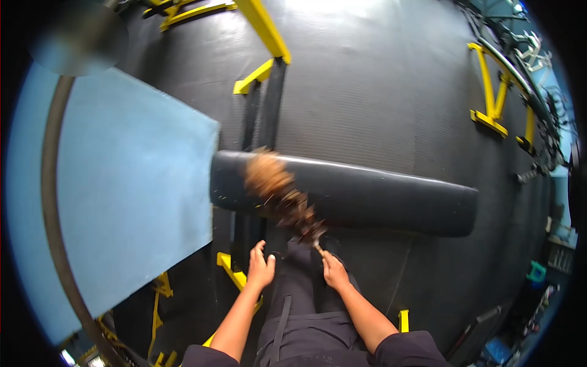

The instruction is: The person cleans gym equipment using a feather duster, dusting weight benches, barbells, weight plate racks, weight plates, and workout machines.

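My right hand [334,271] is closed round the thin handle of a feather duster [293,208], whose brown feathers are smeared by motion. The duster slants up and to the left, with its lighter tip over the left part of a long black padded bench [367,199]. Small light specks show on the pad's left end. Held apart from the duster, my left hand [261,266] has its fingers spread and nothing in it, just below the bench's near edge.
A light blue panel [134,183] stands at the left behind a curved dark bar [52,165]. Yellow and black frame parts [263,27] run beyond the bench. More yellow-framed equipment [488,92] stands at the upper right on the black ribbed floor [367,92].
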Motion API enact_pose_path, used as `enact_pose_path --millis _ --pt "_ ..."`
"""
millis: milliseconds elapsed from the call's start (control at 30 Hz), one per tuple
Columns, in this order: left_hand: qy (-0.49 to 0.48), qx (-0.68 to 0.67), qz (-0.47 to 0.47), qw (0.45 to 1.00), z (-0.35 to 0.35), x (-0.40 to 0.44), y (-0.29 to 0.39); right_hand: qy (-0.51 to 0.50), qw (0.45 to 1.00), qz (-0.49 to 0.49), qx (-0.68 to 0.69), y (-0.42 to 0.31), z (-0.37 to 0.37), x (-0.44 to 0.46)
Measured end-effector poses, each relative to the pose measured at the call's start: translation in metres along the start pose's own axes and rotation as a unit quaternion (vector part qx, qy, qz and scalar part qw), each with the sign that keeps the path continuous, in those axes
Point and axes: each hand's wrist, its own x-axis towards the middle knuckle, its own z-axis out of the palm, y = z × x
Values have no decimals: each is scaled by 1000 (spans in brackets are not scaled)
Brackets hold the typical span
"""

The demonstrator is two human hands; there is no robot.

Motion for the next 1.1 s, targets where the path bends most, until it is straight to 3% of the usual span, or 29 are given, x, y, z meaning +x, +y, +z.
enact_pose_path --millis 33,67,133,167,267,300,333,400,467,533,600,767,867,900,967,1067,1100 --pt "1 34 18 999 6 25 -8 -100 994 -8 -49 -3 -16 -7" --pt "3 66 36 997 10 49 -11 -84 995 11 -54 1 -17 -9" --pt "5 145 60 988 14 87 9 147 985 94 -12 22 -20 -20" --pt "-21 168 78 983 17 99 19 190 972 137 -2 45 -12 -23" --pt "-81 219 78 969 32 105 47 167 971 169 21 47 -25 -32" --pt "-83 237 61 966 37 104 51 103 984 141 33 38 -38 -37" --pt "-81 254 48 963 42 105 58 70 993 97 -9 40 -43 -42" --pt "-136 237 54 960 39 99 63 76 988 128 -35 25 -63 -51" --pt "-208 138 28 968 29 88 77 161 977 137 -21 45 -67 -59" --pt "-218 163 46 961 29 75 79 321 907 264 61 76 -77 -62" --pt "-226 189 82 952 32 69 77 342 871 339 100 88 -103 -62" --pt "-255 169 3 952 44 48 129 156 965 202 52 132 -160 -68" --pt "-196 91 -9 976 70 44 139 250 932 242 99 175 -189 -70" --pt "-186 105 -8 977 77 36 157 292 907 278 123 203 -195 -64" --pt "-127 -19 -70 989 83 7 191 408 845 300 173 253 -203 -52" --pt "-160 33 -39 986 101 -29 216 341 904 217 142 311 -252 -59" --pt "-180 72 -24 981 107 -39 219 367 897 222 107 323 -274 -65"
